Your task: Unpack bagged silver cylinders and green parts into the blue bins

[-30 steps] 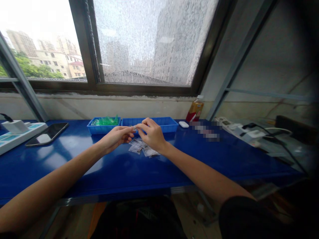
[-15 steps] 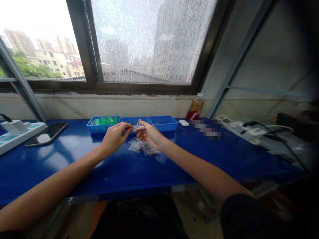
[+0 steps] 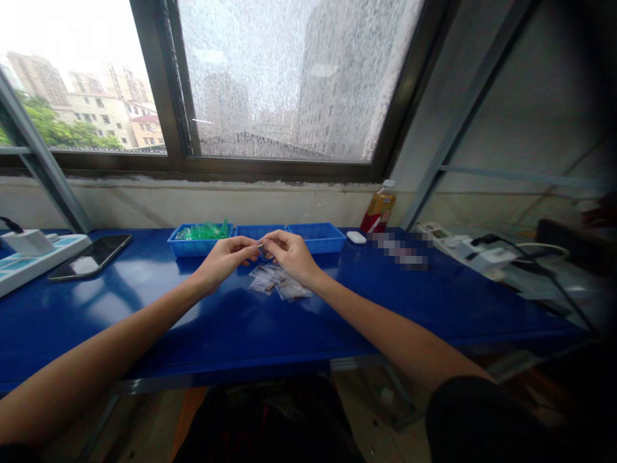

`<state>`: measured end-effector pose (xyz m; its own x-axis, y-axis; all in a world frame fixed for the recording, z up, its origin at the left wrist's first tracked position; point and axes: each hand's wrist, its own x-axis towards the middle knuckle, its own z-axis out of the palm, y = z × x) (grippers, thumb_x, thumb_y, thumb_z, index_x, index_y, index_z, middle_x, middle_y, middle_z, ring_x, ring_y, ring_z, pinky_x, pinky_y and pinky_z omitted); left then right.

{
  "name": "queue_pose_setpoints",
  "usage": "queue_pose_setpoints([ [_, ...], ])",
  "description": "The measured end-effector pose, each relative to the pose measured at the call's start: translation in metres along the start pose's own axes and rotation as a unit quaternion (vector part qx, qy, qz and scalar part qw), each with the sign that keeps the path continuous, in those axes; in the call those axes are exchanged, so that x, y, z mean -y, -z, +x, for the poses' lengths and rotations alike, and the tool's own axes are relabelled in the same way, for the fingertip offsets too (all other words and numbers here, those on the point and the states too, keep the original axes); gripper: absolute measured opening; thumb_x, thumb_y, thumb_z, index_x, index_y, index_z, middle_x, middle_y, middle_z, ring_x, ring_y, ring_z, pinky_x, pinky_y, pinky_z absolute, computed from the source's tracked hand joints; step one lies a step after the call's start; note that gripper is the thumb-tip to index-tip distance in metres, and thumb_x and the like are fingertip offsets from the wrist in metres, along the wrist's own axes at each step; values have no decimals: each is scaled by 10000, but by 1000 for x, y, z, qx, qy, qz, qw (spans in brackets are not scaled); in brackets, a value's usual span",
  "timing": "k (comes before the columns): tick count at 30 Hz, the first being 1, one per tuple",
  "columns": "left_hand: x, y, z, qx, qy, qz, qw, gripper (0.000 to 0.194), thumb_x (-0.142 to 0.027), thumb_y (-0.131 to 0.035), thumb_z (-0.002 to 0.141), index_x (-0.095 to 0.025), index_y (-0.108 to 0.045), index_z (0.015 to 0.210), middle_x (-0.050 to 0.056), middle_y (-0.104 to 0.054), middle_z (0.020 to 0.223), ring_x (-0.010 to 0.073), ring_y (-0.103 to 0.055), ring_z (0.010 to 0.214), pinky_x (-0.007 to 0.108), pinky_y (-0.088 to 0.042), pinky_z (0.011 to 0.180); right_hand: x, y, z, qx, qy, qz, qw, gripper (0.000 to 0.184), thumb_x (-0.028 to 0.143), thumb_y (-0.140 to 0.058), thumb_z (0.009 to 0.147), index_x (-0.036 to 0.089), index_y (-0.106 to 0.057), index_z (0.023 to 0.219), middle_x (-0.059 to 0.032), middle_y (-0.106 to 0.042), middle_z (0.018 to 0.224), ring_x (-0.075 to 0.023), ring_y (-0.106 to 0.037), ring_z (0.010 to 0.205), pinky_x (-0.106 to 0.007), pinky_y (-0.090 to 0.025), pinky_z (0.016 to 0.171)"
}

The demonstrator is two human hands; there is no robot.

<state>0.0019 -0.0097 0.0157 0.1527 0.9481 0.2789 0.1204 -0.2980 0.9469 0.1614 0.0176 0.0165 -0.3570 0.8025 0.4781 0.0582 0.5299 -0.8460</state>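
green pieces [image 3: 209, 230] held in leftmost bin [image 3: 200, 248] | dark bits [image 3: 270, 289] enclosed in clear bags [image 3: 294, 289] | small item [image 3: 262, 249] pinched by left hand [image 3: 222, 258], right hand [image 3: 292, 254]

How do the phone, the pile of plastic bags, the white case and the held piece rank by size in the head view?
1. Phone and plastic bags: too alike to rank.
2. White case.
3. Held piece, partly hidden.
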Motion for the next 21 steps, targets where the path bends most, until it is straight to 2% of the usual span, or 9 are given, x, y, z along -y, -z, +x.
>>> queue_pose_setpoints([
  [3,0,0,0,-1,-8,-11,1000,153,-272,-641,684,-144,-626,765,6,-614,690,111,-540,634,228,-389,593,1,-1,-1,1,13,-25,1000,121,269,-532,782,175,-607,778,9,-590,668,-97,-533,603,-220,-426,553],
  [9,2,1,2,-11,-3,-46,999,175,-243,-662,637,-146,-619,776,16,-608,741,103,-504,610,229,-368,554,0,-1,-2,-21,33,-61,997,109,252,-548,771,185,-624,812,-6,-610,731,-112,-546,664,-238,-439,592],
  [14,1,0,0,-4,13,-68,998,166,-231,-662,657,-162,-606,797,7,-582,733,93,-490,619,215,-367,548,-3,0,0,-43,58,-65,995,80,243,-579,747,180,-616,780,-17,-609,776,-117,-554,698,-246,-448,624],
  [21,5,0,4,-1,-29,-3,1000,129,-252,-610,702,-153,-584,781,12,-573,736,101,-494,626,226,-389,566,-4,-3,-2,-35,54,-42,997,85,257,-587,740,175,-593,759,-22,-605,792,-124,-568,737,-256,-479,669],
])
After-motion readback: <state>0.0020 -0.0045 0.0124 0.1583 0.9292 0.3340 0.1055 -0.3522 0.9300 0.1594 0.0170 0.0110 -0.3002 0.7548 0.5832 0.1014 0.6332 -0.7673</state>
